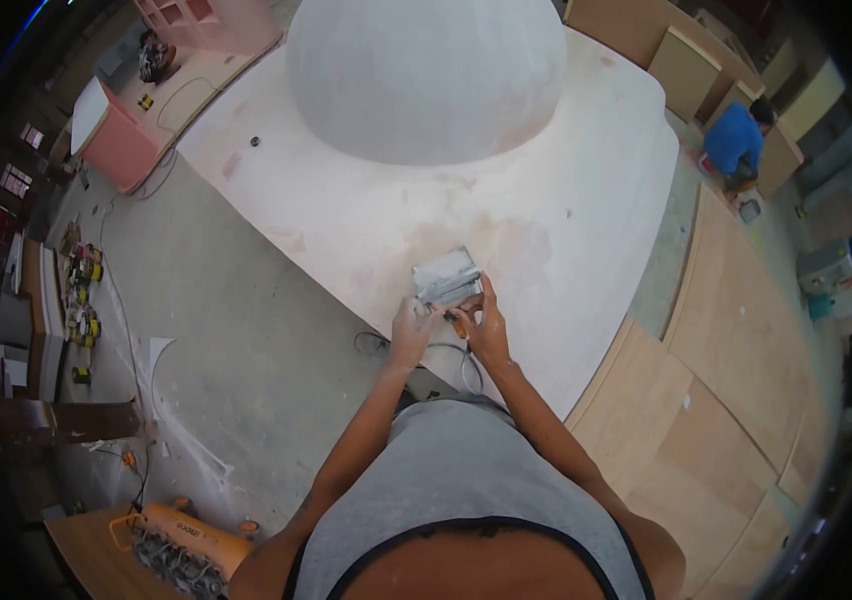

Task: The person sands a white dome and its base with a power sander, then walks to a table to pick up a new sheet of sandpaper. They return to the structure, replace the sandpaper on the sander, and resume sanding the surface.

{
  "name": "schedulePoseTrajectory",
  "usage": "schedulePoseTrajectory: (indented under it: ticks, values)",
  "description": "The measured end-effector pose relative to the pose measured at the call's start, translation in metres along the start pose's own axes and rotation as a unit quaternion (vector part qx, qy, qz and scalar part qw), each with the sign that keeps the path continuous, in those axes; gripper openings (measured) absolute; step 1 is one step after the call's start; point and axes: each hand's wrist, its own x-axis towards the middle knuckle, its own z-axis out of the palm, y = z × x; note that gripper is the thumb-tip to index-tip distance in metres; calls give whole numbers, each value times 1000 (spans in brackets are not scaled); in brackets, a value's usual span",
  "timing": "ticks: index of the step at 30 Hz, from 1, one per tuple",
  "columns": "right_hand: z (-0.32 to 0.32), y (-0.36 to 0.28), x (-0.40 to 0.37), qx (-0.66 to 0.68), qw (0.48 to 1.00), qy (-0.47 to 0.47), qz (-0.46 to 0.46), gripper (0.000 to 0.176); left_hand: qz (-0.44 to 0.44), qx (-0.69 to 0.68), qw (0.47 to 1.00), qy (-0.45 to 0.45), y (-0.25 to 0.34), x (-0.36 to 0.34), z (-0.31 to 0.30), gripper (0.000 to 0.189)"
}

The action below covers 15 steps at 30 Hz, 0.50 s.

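Both hands are at a flat rectangular sander point(448, 275), grey and dusty, over the white panel point(346, 210). My left hand point(412, 330), coated in pale dust, has its fingers closed at the tool's near left corner. Along the right edge, my right hand point(489, 325) grips it with the index finger stretched up the side. Between the hands sits a small orange part point(460, 326). A grey hose point(472, 372) loops below the hands, toward my body. The tool's underside is hidden.
A large grey dome point(426, 80) rises from the panel ahead. Wooden sheets point(666, 400) lie at right, where a person in blue point(736, 140) crouches. An orange air compressor point(196, 535) stands lower left; several power tools point(84, 295) line the left. Another person point(156, 58) is far left.
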Motion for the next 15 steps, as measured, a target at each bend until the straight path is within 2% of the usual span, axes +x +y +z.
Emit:
schedulePoseTrajectory:
  ticks: [2,6,8,9,10,12,13,14,15]
  values:
    - [-3,-18,2,94,994,4,47,82,-32,-6,999,-27,4,-4,-6,39]
    - [-23,-20,-11,37,994,-43,90,75,-83,10,993,-78,9,-7,-15,40]
    - [-31,-20,-8,-106,990,13,-93,67,-94,12,991,-90,11,-6,-17,39]
    - [-34,-25,-8,-97,994,6,-50,59,-104,15,989,-104,14,-7,-20,39]
    - [-41,-27,-1,-95,994,0,-54,59,-106,16,990,-96,17,-7,-21,39]
    - [-58,-41,25,-259,940,-59,-213,49,-22,-54,995,-82,17,-10,-20,38]
    - [-62,-45,35,-264,933,-91,-228,38,-23,-55,995,-79,19,-10,-24,38]
    - [-69,-42,43,-264,932,-93,-229,38,-22,-4,994,-105,20,-10,-28,39]
    - [-77,-38,50,-257,917,-162,-259,33,-20,45,990,-132,19,-12,-29,39]
